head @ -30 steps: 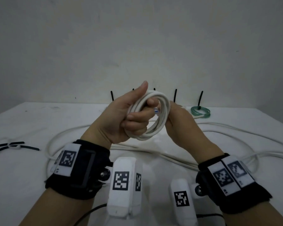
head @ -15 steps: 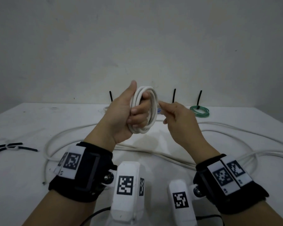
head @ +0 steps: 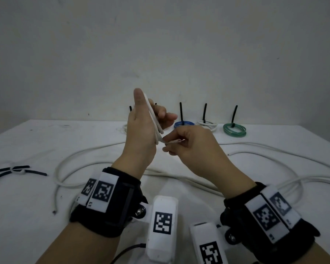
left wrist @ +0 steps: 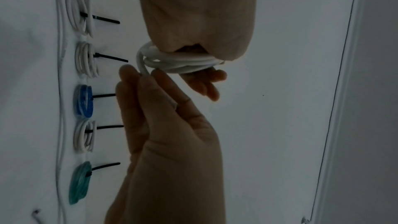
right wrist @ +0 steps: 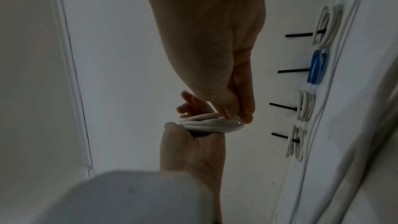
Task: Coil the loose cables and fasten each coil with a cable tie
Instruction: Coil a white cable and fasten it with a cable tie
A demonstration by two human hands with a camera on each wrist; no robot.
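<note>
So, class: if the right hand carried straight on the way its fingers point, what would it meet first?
Probably the white coil held in the left hand; the right hand already pinches its loose end.

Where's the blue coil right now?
In the head view, the blue coil lies at the table's far edge, just behind the right hand, left of a white coil.

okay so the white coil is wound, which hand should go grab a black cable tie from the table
Right, probably. The left hand grips the wound white cable coil and would loosen it; the right hand only pinches the coil's loose end. The loose black cable ties lie far left, though.
</note>
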